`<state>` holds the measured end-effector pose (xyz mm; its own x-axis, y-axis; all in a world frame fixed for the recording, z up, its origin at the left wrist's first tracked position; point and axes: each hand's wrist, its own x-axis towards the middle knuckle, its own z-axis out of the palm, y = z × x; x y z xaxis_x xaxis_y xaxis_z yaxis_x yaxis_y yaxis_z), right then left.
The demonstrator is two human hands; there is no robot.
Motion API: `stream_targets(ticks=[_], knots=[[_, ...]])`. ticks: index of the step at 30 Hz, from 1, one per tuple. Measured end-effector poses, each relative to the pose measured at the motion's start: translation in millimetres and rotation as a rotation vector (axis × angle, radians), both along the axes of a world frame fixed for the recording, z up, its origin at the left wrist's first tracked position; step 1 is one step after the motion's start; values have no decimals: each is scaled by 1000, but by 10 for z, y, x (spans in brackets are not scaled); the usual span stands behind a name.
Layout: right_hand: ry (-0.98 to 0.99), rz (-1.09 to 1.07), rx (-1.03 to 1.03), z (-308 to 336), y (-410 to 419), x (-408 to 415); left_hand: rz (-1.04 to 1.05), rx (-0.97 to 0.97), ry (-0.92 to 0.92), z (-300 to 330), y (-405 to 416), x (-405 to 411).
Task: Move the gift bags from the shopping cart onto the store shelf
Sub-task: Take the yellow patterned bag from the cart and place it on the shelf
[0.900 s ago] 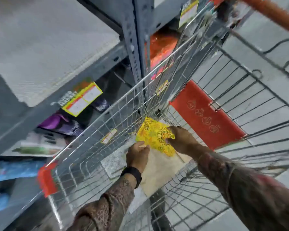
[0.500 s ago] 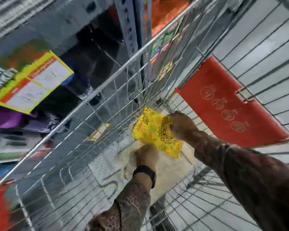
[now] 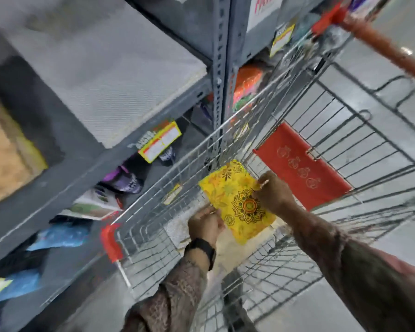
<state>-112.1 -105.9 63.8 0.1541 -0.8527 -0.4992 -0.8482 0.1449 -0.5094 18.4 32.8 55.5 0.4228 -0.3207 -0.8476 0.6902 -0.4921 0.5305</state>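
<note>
A flat yellow gift bag (image 3: 235, 200) with orange flowers and a dark mandala print is held inside the wire shopping cart (image 3: 168, 178), tilted above the cart floor. My left hand (image 3: 205, 224) pinches its lower left edge; a black watch sits on that wrist. My right hand (image 3: 272, 192) grips its right edge near the mandala. A pale sheet (image 3: 228, 245) lies on the cart bottom below the bag. The grey metal store shelf (image 3: 110, 75) stands to the left of the cart, its upper board bare and white.
A red child-seat flap (image 3: 302, 164) hangs on the cart's right side, with the orange handle (image 3: 381, 41) above it. Lower shelves hold purple (image 3: 125, 180), blue (image 3: 58, 236) and orange (image 3: 247, 80) packaged goods. A yellow price tag (image 3: 159, 141) hangs on the shelf edge. The upright post (image 3: 222, 68) stands close to the cart.
Both hands have lifted the yellow bag a little higher off the cart bottom and turned it flatter toward me. The view has swung back up to show the shelf board.
</note>
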Motion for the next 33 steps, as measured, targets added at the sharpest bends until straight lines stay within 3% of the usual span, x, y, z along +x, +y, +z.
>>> stream_targets(ticks=[10,20,23,33], knots=[[-412,-68,-97,1913,1158,228,-78,-300,-220,1762,1069,544],[-851,116,5,2966,2035,1160,6,-421,-515,3138,2215,1480],[-930,120,64,3088,2204,1395,56,-411,-542,3283,2484,1606],[-897,225,123,3203,2339,1642,180,-382,-561,3325,2772,1679]])
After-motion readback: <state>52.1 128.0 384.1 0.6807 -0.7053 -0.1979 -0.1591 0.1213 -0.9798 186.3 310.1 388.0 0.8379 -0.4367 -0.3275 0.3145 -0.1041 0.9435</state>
